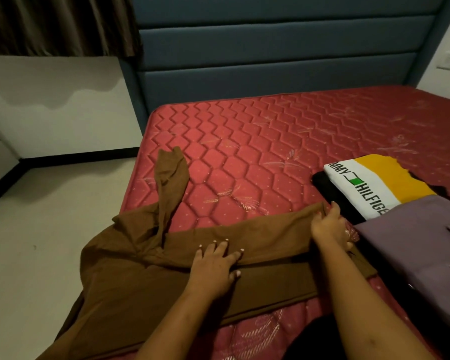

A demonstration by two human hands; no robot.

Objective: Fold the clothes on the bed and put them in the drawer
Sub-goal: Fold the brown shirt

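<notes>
The folding step is in hand and the stowing step has not begun. A brown garment (pixel 270 235) lies across the near edge of the bed (pixel 270 131), with part of it hanging off the side beyond the left hand's outer edge. The left hand (pixel 215 268) lies flat on the middle of the cloth with its fingers spread, pressing it down just short of a fold line. The right hand (pixel 327 227) is at the garment's far-right corner, fingers curled over the doubled edge and pinching it. One sleeve (pixel 170 178) trails loose up the mattress, ahead of the left hand and to its outer side. Just past the right hand sit pieces that look already folded: a white-and-yellow T-shirt (pixel 374 183) on top of a black garment (pixel 333 193), and a purple shirt (pixel 413 250) nearer the person. The next move likely calls for bringing that stray sleeve in over the body and gathering the overhanging part onto the bed before folding across again. The cloth is limp, so the pressing hand must keep the fold from sliding. No drawer is in view.
</notes>
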